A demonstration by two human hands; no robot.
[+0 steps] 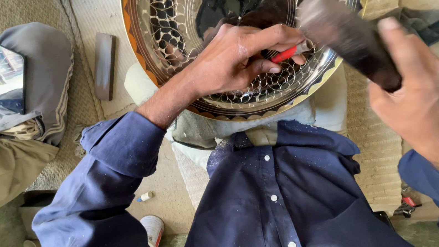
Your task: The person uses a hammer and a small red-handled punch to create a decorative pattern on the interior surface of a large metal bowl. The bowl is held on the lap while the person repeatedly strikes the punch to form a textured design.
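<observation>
Beige woven matting (106, 20) covers the floor. At upper centre of the frame lies a large round shiny engraved metal tray (163, 30). Over it, the left hand (234, 57) pinches a slim red-handled chisel (284, 54). At right, the right hand (417, 93) grips a dark blurred wooden mallet (348, 35).

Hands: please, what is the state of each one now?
Left hand: closed on a red-handled tool, tip against the engraved metal plate.
Right hand: closed on a dark mallet.

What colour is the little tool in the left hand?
Red, with a metal tip. The left hand pinches the tool over the shiny plate; head view.
</observation>
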